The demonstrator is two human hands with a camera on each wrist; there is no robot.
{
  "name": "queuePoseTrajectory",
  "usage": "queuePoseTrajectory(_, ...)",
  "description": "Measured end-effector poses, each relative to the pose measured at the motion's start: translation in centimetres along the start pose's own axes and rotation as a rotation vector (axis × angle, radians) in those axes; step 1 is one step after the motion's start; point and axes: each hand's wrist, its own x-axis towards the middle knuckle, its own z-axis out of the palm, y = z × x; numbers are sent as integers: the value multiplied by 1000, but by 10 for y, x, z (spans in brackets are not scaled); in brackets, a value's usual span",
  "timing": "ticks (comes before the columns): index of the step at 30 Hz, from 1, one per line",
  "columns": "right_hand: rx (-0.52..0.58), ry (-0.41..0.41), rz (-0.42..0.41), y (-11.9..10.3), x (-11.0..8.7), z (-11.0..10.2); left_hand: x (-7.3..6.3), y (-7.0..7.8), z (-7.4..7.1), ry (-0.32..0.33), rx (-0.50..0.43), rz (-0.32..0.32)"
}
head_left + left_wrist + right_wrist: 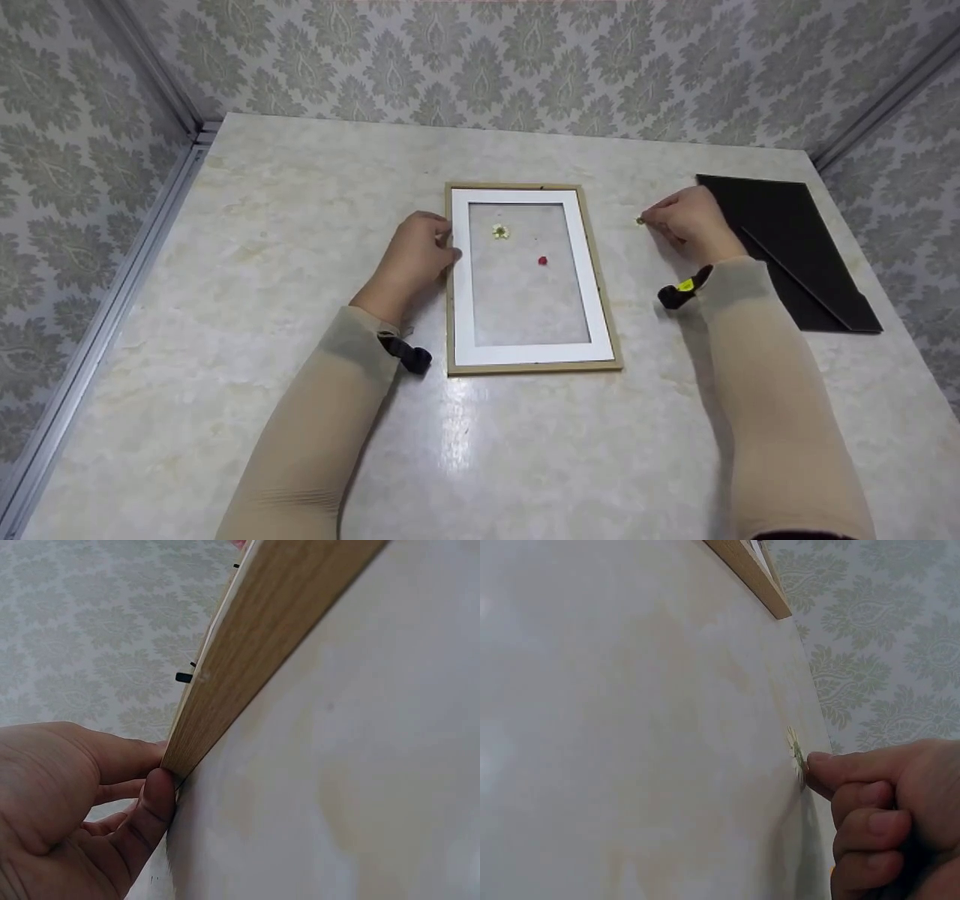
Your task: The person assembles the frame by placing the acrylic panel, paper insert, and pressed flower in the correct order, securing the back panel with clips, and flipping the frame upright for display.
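Observation:
A wooden picture frame [535, 369] with a white mat and a clear pane lies on the table. My left hand [412, 256] holds its left side, with the thumb and fingers at the wooden edge [247, 652] in the left wrist view. On the pane are a pale pressed flower [500, 232] and a small red flower [542, 260]. Right of the frame, my right hand [691, 222] pinches another pale pressed flower [796, 754] between thumb and forefinger, low over the tabletop. The other right fingers are curled into the palm.
A black backing board [772, 217] with a hinged stand lies at the right, beside my right forearm. The marbled table [300, 172] meets patterned wall panels at the back. Small dark tabs [184, 677] stick out along the picture frame's edge.

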Motion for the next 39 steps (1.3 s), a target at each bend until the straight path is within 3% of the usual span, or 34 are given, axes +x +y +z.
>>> queuePoseTrajectory(7,-196,20,-71,-2,1,3,-1,1,1,-3,14,-2)
queuePoseTrajectory(10,-213,-8,-76,-2,-1,2,-2,1,1,-3,14,0)
queuePoseTrajectory(22,55,-98,-50,-5,-3,3,-1,0,1,13,14,23)
queuePoseTrajectory(28,191,-118,-82,-16,-6,8,0,1,0,18,0,23)
queuePoseTrajectory(33,335,-147,-117,-30,-15,21,1,1,0,18,9,17)
queuePoseTrajectory(39,377,-205,-136,-51,-23,48,1,0,1,13,1,9)
